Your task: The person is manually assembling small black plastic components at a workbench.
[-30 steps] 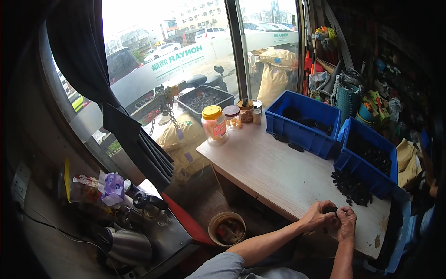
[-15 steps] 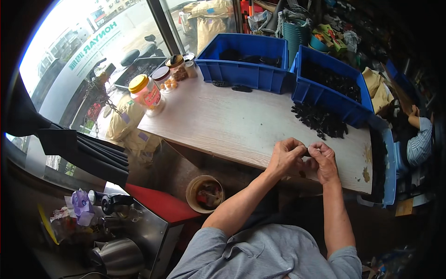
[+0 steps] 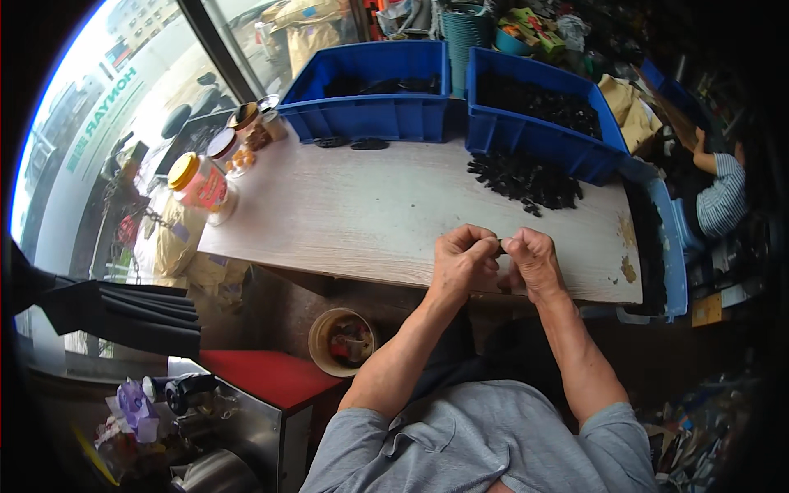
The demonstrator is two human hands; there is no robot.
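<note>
Over the near edge of the pale table (image 3: pixel 329 205), my left hand (image 3: pixel 457 261) and my right hand (image 3: pixel 536 264) meet, fingertips pinched. Between them shows a small dark piece (image 3: pixel 501 243), too small and covered to name; both hands hold it. Beyond my hands lies a heap of small black parts (image 3: pixel 526 182), in front of the right blue bin (image 3: pixel 546 148), which holds more black pieces. The left blue bin (image 3: pixel 362 122) also has black pieces inside. Two flat black oval pieces, one of them this oval (image 3: pixel 370 144), lie at its foot.
Several jars, among them a yellow-lidded jar (image 3: pixel 202 187), stand at the table's left end. A waste bucket (image 3: pixel 342 342) is on the floor, beside a red-topped cabinet (image 3: pixel 271 376). A light-blue tub (image 3: pixel 675 271) adjoins the right end; farther right sits a person in striped sleeves (image 3: pixel 722 193).
The view has shifted, so the table and bins appear farther left and higher. My hands stay together at the table's near edge, still pinching the dark piece.
</note>
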